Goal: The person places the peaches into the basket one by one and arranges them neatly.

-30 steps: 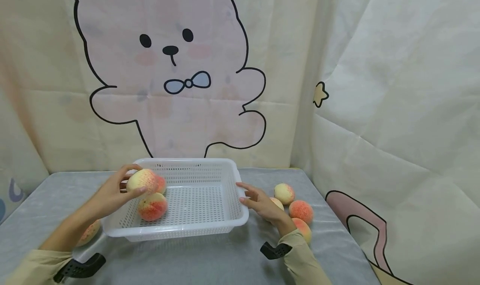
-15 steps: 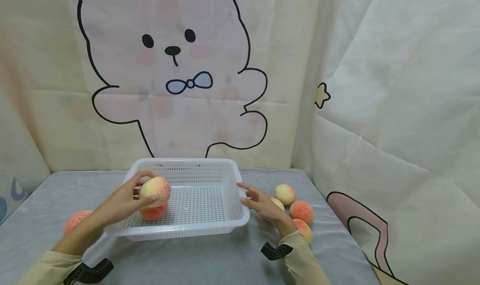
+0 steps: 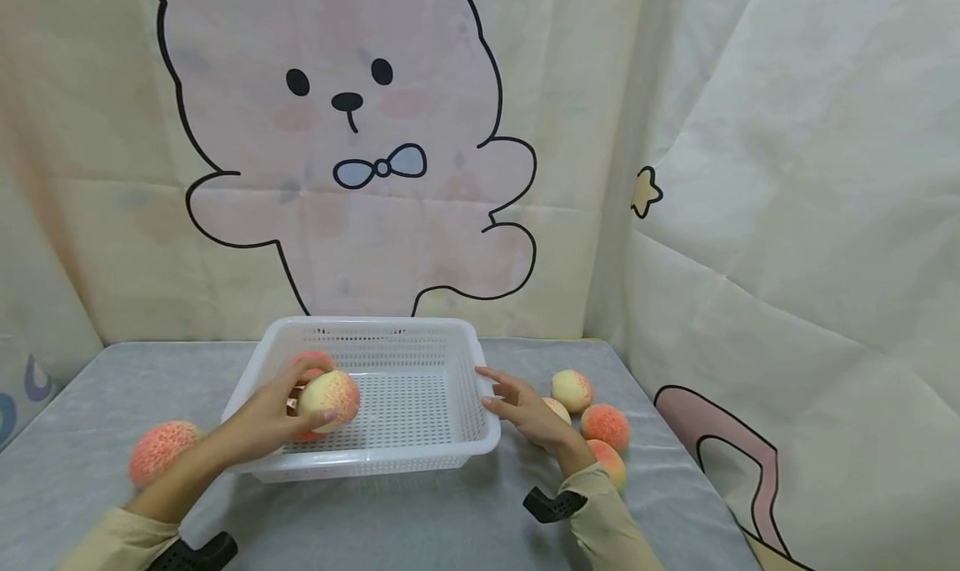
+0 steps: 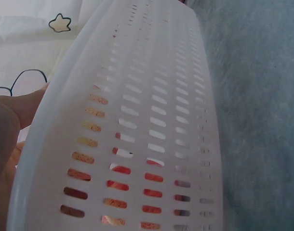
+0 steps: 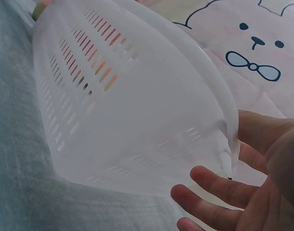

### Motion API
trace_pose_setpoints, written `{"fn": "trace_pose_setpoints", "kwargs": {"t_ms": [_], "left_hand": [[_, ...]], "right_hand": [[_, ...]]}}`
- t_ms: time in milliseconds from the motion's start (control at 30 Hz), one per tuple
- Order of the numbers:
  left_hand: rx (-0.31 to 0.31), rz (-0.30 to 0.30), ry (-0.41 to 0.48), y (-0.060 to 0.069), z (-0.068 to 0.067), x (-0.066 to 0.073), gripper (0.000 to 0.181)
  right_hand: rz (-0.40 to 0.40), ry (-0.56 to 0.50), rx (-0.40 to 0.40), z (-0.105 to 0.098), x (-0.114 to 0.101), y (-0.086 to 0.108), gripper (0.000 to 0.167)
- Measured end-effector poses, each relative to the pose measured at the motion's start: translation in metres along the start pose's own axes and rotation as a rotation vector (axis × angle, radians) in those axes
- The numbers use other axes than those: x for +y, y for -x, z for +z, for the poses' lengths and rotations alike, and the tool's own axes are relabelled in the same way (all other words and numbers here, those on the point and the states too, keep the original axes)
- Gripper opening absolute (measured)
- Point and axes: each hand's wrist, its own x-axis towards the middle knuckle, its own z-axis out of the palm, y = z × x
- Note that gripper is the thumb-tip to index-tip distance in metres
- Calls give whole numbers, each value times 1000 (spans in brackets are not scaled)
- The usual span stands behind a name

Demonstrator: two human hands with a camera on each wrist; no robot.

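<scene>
My left hand (image 3: pixel 262 417) holds a yellow peach with a pink-red blush (image 3: pixel 335 400) inside the left part of a white perforated plastic basket (image 3: pixel 375 458). Just behind it a redder peach (image 3: pixel 312 360) shows in the basket, and the reddish edge of another peach (image 3: pixel 307 436) peeks out below the held one. On the basket's right side my right hand (image 3: pixel 528 408) pinches the rim, thumb on one side and fingers on the other, as the right wrist view shows. Through the slots of the basket wall (image 4: pixel 137 110) in the left wrist view, red and yellow patches appear.
A red peach (image 3: pixel 162 450) lies left of the basket, by my left forearm. Several peaches, among them a pale one (image 3: pixel 572 390) and a red one (image 3: pixel 605 425), lie on the grey cloth-covered table (image 3: pixel 360 521) beyond my right hand. Printed curtain (image 3: pixel 420 246) hangs behind.
My left hand has carried the peach rightward and slightly down, from the basket's left rim to farther inside. The red peach on the left is now uncovered. My right hand stays on the rim.
</scene>
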Motion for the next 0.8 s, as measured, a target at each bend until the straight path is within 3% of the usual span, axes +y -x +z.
{"fn": "trace_pose_setpoints", "kwargs": {"t_ms": [233, 600, 800], "left_hand": [[-34, 1, -119, -2, 8, 2, 53], [-115, 51, -172, -4, 7, 3, 50], [-120, 32, -247, -3, 8, 3, 49]], "right_hand": [[6, -1, 4, 0, -1, 0, 61], [31, 4, 19, 1, -3, 3, 61], [36, 10, 20, 1, -3, 1, 62]]}}
